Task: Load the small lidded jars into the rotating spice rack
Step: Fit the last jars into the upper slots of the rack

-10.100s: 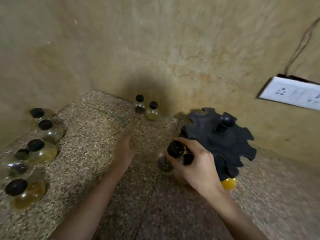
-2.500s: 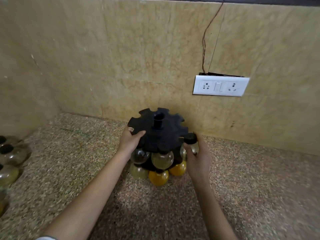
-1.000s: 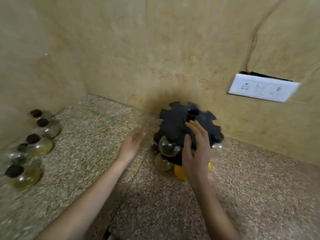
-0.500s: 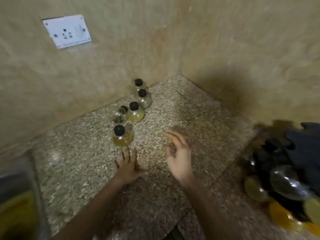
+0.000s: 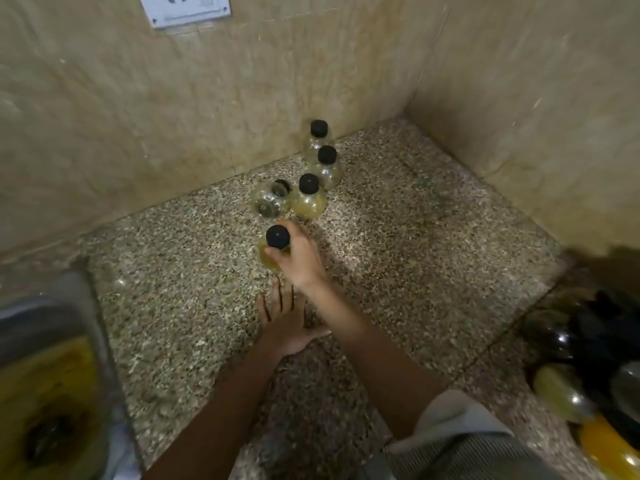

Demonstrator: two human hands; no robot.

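My right hand [image 5: 300, 254] grips the nearest small jar [image 5: 277, 237], a round glass jar with a black lid and yellowish contents, standing on the speckled stone counter [image 5: 398, 244]. My left hand [image 5: 284, 320] rests flat on the counter just behind it, fingers straight. Beyond stand three more upright lidded jars [image 5: 309, 195], [image 5: 327, 166], [image 5: 318, 135] in a row toward the wall corner, and one jar [image 5: 270, 199] lies on its side. The black rotating spice rack [image 5: 595, 348] with jars hanging in it is blurred at the right edge.
A steel sink [image 5: 45, 375] with yellow-brown residue sits at the lower left. Beige tiled walls meet in a corner behind the jars. A white socket plate [image 5: 183, 8] is on the left wall, top.
My right hand has reached forward and closed round the nearest jar. My left hand stays flat on the counter. The view has dropped and swung slightly left.
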